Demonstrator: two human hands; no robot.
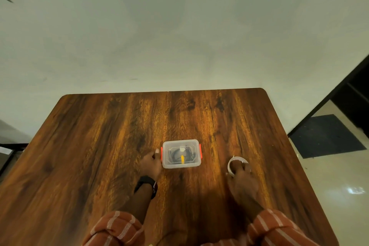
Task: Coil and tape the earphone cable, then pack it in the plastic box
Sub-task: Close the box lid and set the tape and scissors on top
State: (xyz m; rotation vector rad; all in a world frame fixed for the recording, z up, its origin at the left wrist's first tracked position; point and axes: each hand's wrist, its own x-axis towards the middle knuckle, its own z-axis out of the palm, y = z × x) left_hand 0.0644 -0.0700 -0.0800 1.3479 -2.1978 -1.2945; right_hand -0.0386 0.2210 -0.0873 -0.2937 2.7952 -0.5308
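Note:
A small clear plastic box (181, 154) with orange side clips stands lidded in the middle of the wooden table (99, 146). Through the lid I see the dark coiled earphone cable (176, 155) with a pale tape piece and a yellow strip on it. My left hand (151, 163) rests against the box's left side, thumb at the left clip. My right hand (242, 180) lies on the table to the right, fingers on a white roll of tape (231, 163).
The table's far edge meets a pale wall. The right table edge drops to a tiled floor with a dark mat (325, 136). A dark doorway frame stands at the far right.

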